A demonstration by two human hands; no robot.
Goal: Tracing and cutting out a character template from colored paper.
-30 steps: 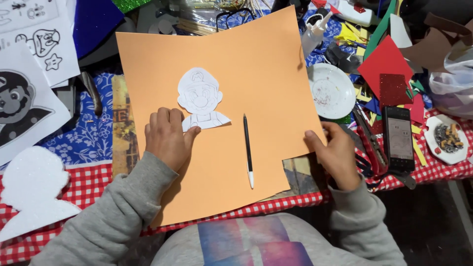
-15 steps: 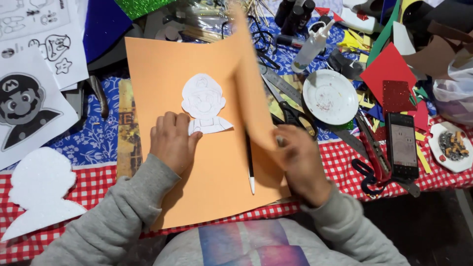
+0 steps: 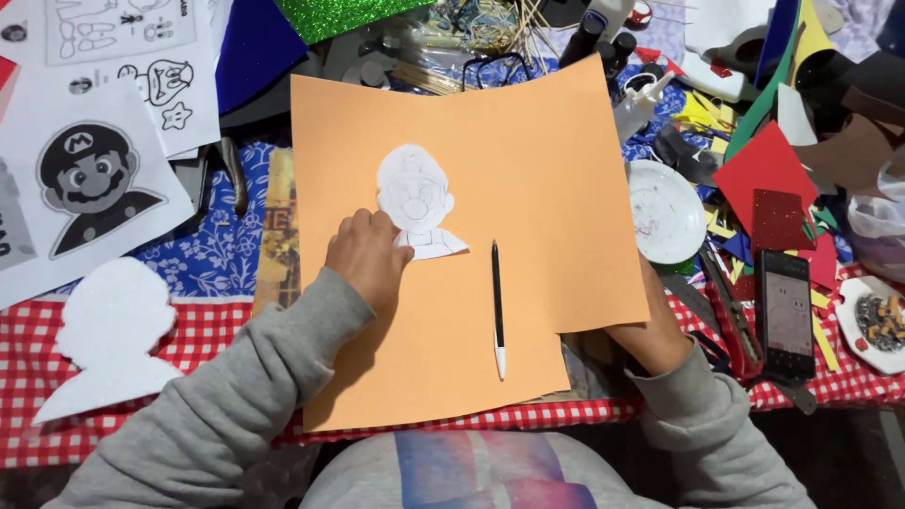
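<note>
Fingers: left hand (image 3: 370,256) lies flat, fingertips pressing the lower left edge of the white paper cutout (image 3: 418,201); nothing gripped.
White foam silhouette (image 3: 108,335): far left, on the red checked cloth (image 3: 226,335).
Cutout: on the orange sheet (image 3: 528,179), upper middle.
Black pen (image 3: 496,306): loose on the sheet, just right of the cutout.
Right hand (image 3: 650,330): mostly hidden under the sheet's right edge; finger spread cannot be told.
White plate (image 3: 665,209): right of the sheet.
Phone (image 3: 786,314): further right.
</note>
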